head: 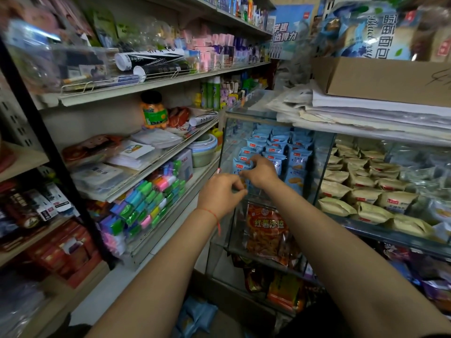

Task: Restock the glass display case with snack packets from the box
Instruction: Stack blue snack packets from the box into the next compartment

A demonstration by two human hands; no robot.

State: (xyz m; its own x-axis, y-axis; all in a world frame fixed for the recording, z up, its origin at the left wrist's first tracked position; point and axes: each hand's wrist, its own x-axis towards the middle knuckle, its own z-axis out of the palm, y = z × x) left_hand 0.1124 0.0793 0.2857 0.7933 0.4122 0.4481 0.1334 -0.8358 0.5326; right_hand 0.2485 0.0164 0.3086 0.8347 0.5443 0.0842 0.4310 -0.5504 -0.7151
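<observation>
Nearest, at the bottom edge, a few blue packets lie low down, likely the supply, though the box itself cannot be made out. Both forearms reach up and forward from there to the open left end of the glass display case.

The left hand sits just outside the case with its fingers curled toward the thumb, seemingly pinching the lower edge of a blue snack packet. The right hand is a little farther in, fingers bent over the same packet at the front of the stack; the exact grip is partly hidden. Below them, on the lower glass shelf, stands an orange packet.

Farther in, the rows of blue packets already fill the left compartment nearly to the back; to the right, tan packets fill the next one.

These packets look light, puffy and crinkly, with slick film and probably crushable contents. Best held by the sealed edge or lightly across the flat faces, then slid upright against the row without squeezing.
</observation>
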